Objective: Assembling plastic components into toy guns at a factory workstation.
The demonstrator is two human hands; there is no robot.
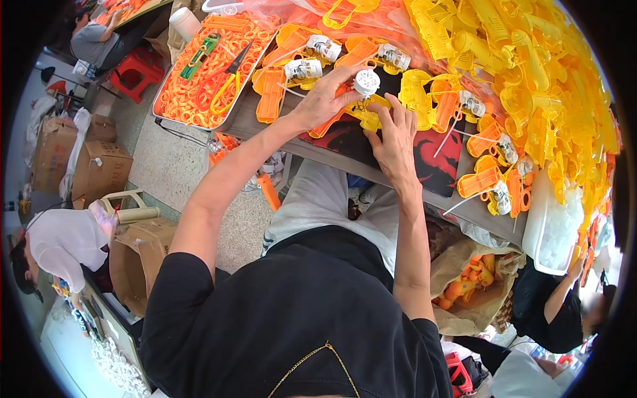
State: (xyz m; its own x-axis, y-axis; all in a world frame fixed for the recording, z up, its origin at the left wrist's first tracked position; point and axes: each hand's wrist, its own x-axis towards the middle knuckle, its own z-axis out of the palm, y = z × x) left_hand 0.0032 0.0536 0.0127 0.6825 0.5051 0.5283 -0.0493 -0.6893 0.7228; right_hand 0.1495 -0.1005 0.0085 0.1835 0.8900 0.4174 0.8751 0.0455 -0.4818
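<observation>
Over the dark work mat (438, 156), my left hand (325, 98) has its thumb and fingers closed around a white round plastic part (366, 82) with a slotted top. Just below it is a yellow plastic shell (371, 118), and my right hand (395, 139) grips its right side with bent fingers. Partly hidden under my left hand lies an orange shell piece (326, 126). Around both hands lie several orange-and-yellow toy assemblies with white motor-like cylinders (304, 69), some trailing thin white strips.
A metal tray (229, 123) of orange rings at left holds a green-handled tool (200, 56) and scissors (232, 66). Yellow shells (531, 79) are heaped at right, beside a white bin (551, 225). A sack of orange parts (468, 285) stands below the table. Other people work nearby.
</observation>
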